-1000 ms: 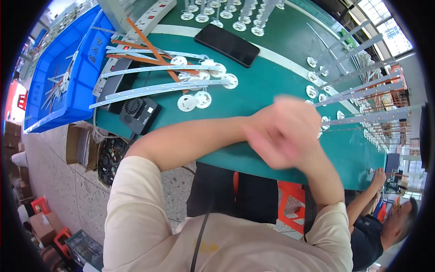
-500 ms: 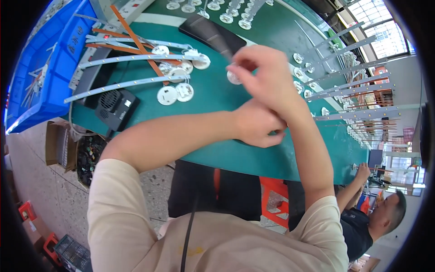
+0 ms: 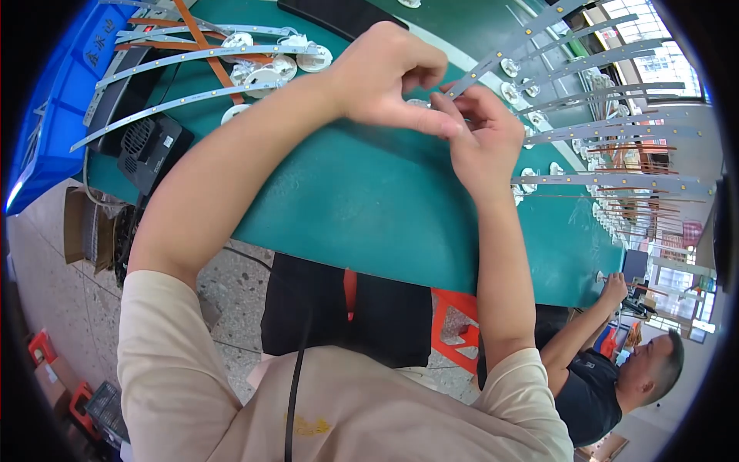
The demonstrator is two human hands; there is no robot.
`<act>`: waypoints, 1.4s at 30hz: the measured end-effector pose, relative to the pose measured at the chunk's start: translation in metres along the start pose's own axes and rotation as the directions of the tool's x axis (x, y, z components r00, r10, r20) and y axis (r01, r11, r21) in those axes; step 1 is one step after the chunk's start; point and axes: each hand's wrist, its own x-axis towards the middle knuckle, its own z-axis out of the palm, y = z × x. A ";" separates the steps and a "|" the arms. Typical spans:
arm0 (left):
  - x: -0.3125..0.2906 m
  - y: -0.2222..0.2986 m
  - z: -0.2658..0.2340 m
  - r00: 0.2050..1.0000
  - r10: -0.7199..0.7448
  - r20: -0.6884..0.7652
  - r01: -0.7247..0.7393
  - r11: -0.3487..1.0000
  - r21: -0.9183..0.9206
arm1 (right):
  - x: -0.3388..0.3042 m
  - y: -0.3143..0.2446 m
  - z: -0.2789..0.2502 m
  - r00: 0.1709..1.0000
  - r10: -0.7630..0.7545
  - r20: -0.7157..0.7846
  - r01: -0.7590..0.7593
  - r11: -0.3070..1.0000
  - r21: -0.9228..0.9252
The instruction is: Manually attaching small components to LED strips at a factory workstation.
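Observation:
Over the green work table [image 3: 346,192] my two hands meet in front of me. An LED strip [image 3: 500,58] slants up and away to the right, its near end between the fingers of my right hand [image 3: 489,142], which is closed on it. My left hand [image 3: 385,81] reaches in from the left, fingers curled and thumb stretched toward my right fingertips. A bit of a white round base [image 3: 418,102] shows between the left thumb and fingers; the hand is closed around it, mostly hiding it.
Several LED strips with white round bases [image 3: 265,81] lie at the left, near a blue bin [image 3: 46,146] and a black fan-like device [image 3: 150,150]. More strips [image 3: 616,181] stand along the right. A black slab [image 3: 339,17] lies beyond. A co-worker [image 3: 616,377] sits at the right.
My arms have uncrossed: the left hand has moved up and left, the right hand slightly down and right. The strip now points up to the right. The view has shifted somewhat.

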 end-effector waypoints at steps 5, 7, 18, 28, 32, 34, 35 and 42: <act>-0.002 0.002 0.007 0.985 0.019 0.173 -0.037 0.994 0.104 | -0.008 0.000 -0.001 0.997 0.054 0.048 -0.055 0.998 0.039; -0.002 -0.001 0.012 0.993 0.070 0.100 -0.078 0.994 0.075 | -0.009 0.000 -0.001 0.998 0.057 0.039 -0.059 0.997 0.055; 0.009 0.038 -0.012 0.902 -0.242 0.356 0.225 0.970 0.090 | -0.010 0.004 -0.012 0.994 0.023 0.111 -0.023 1.000 -0.005; 0.008 0.002 -0.017 0.765 -0.213 0.608 0.489 0.806 -0.334 | -0.017 -0.006 -0.011 0.985 0.113 0.127 -0.118 0.993 0.031; 0.006 0.004 -0.014 0.778 -0.253 0.576 0.491 0.816 -0.304 | -0.016 -0.004 -0.007 0.988 0.135 0.071 -0.139 0.989 0.057; 0.001 0.001 -0.007 0.820 -0.235 0.522 0.438 0.845 -0.307 | -0.017 -0.004 -0.007 0.989 0.135 0.066 -0.139 0.988 0.062; 0.000 0.000 -0.006 0.820 -0.236 0.521 0.438 0.845 -0.307 | -0.017 -0.004 -0.006 0.989 0.135 0.067 -0.139 0.988 0.061; -0.001 0.003 0.001 0.852 -0.235 0.467 0.382 0.890 -0.250 | -0.017 -0.004 -0.003 0.993 0.111 0.051 -0.114 0.992 0.059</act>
